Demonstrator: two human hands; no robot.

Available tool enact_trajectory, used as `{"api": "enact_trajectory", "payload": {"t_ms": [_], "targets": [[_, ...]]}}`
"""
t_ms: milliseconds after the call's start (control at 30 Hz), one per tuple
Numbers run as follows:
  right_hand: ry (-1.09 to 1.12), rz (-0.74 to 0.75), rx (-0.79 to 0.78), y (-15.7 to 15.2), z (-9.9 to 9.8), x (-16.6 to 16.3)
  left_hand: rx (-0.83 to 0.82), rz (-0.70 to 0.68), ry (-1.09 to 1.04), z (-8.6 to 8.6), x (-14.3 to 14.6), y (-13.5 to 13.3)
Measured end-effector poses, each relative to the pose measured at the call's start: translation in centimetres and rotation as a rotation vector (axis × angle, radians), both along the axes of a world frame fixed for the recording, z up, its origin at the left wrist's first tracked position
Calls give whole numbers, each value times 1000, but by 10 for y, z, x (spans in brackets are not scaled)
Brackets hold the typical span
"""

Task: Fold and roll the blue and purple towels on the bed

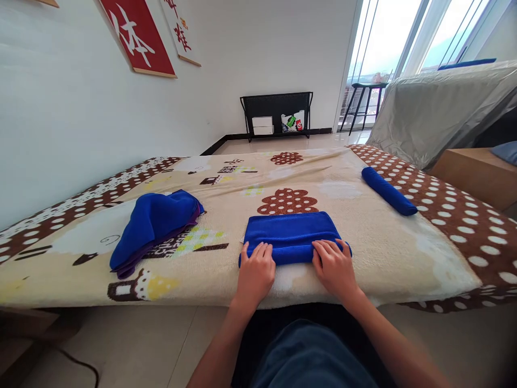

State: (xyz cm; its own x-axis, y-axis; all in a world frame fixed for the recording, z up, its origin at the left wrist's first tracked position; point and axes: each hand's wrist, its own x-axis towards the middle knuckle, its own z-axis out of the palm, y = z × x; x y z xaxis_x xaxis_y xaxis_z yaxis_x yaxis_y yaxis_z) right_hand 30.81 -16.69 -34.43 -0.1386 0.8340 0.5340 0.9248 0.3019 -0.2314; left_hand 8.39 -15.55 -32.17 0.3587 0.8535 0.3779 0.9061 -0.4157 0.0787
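A blue towel [291,230] lies folded flat on the patterned blanket [363,226], close to its near edge. The towel's near edge is curled into a roll. My left hand [255,272] rests on the left end of that roll, fingers curled over it. My right hand [336,268] grips the right end the same way. Both hands press on the rolled part, side by side.
A loose pile of blue and purple towels [155,223] sits to the left. A rolled blue towel [388,190] lies at the right. A covered piece of furniture [440,108] and a wooden box [476,172] stand at the right. A black rack [277,114] stands by the far wall.
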Motion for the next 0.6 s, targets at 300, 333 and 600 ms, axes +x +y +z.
{"api": "enact_trajectory", "payload": {"t_ms": [300,333,600], "targets": [[-45,73,-134,27,8,-26,-110,-28,-60,-2,25,20],[-48,41,-148,31,9,-18,-111,15,-64,-3,16,23],[-126,-192,-298,45,13,18,-110,255,-14,-1,-18,29]]}}
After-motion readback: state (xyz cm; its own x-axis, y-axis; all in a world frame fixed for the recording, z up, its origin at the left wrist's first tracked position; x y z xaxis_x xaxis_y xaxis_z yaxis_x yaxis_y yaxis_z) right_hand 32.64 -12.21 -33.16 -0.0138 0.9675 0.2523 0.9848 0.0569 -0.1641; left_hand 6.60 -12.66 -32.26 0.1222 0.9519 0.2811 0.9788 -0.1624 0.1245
